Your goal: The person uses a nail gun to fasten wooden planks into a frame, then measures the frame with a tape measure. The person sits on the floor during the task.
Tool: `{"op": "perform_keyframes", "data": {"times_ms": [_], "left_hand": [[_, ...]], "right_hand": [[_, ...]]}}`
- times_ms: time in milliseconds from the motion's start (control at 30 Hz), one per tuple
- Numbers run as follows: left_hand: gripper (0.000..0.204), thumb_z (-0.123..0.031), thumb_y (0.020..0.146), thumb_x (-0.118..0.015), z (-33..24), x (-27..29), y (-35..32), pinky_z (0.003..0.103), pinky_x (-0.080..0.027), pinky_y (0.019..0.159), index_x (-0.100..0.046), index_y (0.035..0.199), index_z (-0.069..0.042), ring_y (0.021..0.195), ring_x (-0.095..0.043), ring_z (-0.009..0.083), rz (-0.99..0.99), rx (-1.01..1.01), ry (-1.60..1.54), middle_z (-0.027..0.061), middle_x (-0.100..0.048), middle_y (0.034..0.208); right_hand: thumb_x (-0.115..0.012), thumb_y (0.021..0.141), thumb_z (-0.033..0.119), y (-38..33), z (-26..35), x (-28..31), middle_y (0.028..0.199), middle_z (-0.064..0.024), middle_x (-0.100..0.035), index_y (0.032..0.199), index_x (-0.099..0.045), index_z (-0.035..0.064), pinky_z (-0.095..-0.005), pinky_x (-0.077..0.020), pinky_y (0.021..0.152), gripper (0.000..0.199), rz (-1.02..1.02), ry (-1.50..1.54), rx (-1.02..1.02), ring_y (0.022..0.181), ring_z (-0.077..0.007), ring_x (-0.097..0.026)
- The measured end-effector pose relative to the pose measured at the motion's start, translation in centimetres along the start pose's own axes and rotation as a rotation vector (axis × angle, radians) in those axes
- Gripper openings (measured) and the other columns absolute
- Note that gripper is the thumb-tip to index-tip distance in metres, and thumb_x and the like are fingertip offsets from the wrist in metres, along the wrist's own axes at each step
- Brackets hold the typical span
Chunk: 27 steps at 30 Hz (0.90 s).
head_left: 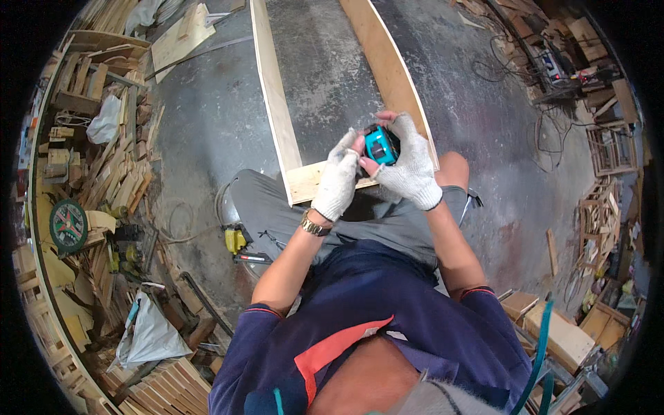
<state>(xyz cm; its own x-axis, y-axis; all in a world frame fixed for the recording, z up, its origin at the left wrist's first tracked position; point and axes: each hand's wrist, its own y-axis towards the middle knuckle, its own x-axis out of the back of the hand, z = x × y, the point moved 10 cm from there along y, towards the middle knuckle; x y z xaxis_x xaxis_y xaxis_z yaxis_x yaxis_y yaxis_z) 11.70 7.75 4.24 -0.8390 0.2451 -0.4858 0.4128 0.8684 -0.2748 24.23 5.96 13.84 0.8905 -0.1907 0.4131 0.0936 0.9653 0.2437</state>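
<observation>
A teal and black tape measure (380, 144) is held up between my two gloved hands, above the near end of a long wooden frame (294, 181). My left hand (337, 181), in a white fingerless glove, has its fingers pressed against the tape measure's left side. My right hand (411, 166), gloved the same way, wraps round its right side, with the thumb underneath. No drawn-out blade can be made out. The frame's two long boards run away from me, and its short near board lies across my lap.
A yellow and black nail gun (236, 241) lies by my left knee, with a hose (181, 216) beside it. Wood offcuts (114, 187) and a white bag (153, 332) are piled on the left. Cables (499, 63) and more scrap wood (599, 221) lie at right.
</observation>
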Motion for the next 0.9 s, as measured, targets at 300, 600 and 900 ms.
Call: {"op": "perform_keyframes", "data": {"times_ms": [300,600,900], "left_hand": [[0.021,-0.018,0.098,-0.068,-0.7,-2.1,-0.7,0.024,-0.049,0.075,-0.062,0.111,-0.003,0.089,-0.06,0.0071,0.103,0.067,0.273,0.0005,-0.065,0.101],[0.019,-0.021,0.099,-0.063,2.7,1.1,0.6,0.046,-0.046,0.101,-0.065,0.104,-0.003,0.103,-0.061,0.0291,0.388,0.608,-0.376,0.0136,-0.067,0.103],[0.045,-0.028,0.1,-0.052,-34.3,33.9,19.1,0.048,-0.042,0.104,-0.05,0.13,0.005,0.12,-0.052,0.0332,-0.315,-0.277,-0.441,0.0232,-0.055,0.131]], "right_hand": [[-0.092,0.067,0.031,-2.6,-0.5,1.0,0.114,-0.017,-0.065,0.133,-0.05,0.0059,-0.0411,-0.0546,0.09,0.082,0.104,-0.177,-0.098,0.107,-0.0344,-0.067],[-0.071,0.078,0.022,-17.2,-6.9,7.4,0.118,-0.0176,-0.066,0.13,-0.057,0.0075,-0.045,-0.0528,0.093,0.055,0.164,-0.458,-0.445,0.109,-0.0363,-0.066],[-0.068,0.073,0.008,-38.5,-12.2,26.7,0.083,-0.0138,-0.063,0.105,-0.071,0.0013,-0.0365,-0.0503,0.073,0.033,0.226,-0.563,-0.966,0.074,-0.0261,-0.06]]}}
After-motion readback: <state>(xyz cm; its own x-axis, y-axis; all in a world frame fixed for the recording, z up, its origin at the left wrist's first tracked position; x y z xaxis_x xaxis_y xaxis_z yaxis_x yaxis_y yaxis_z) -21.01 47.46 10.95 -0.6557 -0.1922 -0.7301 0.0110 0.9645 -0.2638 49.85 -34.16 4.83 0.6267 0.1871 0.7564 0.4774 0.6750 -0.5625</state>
